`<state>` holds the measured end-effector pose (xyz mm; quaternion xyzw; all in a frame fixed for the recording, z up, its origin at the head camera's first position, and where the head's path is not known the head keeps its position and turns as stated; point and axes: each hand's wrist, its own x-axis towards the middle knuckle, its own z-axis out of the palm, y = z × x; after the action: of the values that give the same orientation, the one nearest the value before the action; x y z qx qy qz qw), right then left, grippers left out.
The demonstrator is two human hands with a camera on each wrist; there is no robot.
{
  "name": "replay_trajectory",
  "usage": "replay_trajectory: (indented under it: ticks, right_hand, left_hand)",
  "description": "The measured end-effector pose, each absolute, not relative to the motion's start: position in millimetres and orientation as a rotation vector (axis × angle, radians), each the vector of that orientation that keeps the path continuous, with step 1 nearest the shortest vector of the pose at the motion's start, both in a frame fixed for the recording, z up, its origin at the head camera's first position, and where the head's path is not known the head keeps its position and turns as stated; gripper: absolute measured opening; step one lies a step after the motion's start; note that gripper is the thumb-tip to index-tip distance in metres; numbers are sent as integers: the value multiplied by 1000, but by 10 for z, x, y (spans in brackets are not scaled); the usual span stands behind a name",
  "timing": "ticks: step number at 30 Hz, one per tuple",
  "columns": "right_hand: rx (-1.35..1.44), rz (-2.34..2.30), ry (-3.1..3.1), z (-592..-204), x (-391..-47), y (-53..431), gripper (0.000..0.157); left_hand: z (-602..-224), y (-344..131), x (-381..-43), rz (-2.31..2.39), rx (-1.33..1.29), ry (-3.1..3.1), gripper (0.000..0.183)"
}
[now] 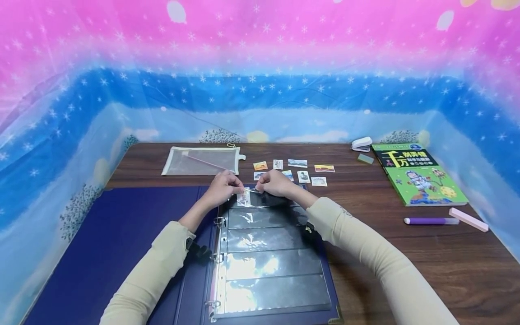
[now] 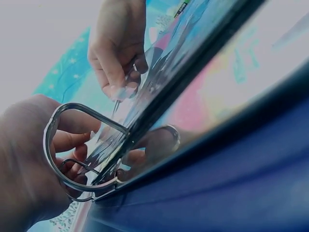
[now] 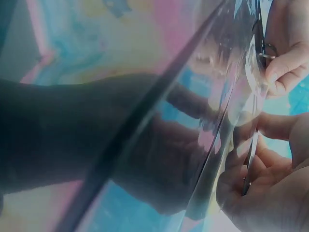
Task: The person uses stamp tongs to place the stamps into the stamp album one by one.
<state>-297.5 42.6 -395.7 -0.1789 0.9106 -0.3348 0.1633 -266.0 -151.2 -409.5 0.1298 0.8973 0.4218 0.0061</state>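
Clear page [image 1: 274,239], green “千万” book [image 1: 420,178]

This looks like a study or hobby desk, though whether in a home or elsewhere cannot be told: a pink and blue cloth [image 1: 260,92] printed with snowflakes screens the back and both sides of the wood-grain table [image 1: 378,257]. Desk goods mark its use: a dark blue ring binder [image 1: 126,239], small stamp-like pictures [image 1: 324,168], a zip pouch [image 1: 174,166], a stapler [image 1: 361,144], a purple marker [image 1: 426,221] and a green book [image 1: 422,185] (a cartoon astronaut on its cover).
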Motion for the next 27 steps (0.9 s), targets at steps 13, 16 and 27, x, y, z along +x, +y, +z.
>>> replay_trajectory:
  ticks: [13,16,27]
  right_hand:
    - [-718,-869,2589,-3967,-3019,485,18]
    - [-724,-860,2588,-3970,-3022,480,18]
    - [-775,-785,2595,-3975,-3025,476,17]
  left_hand:
    - [-4140,-1520,-2665,1307,427,2806,8]
    - [-4148,-1534,-2667,1303,458,2810,7]
    - [-4194,-1565,-2660,1250,589,2838,4]
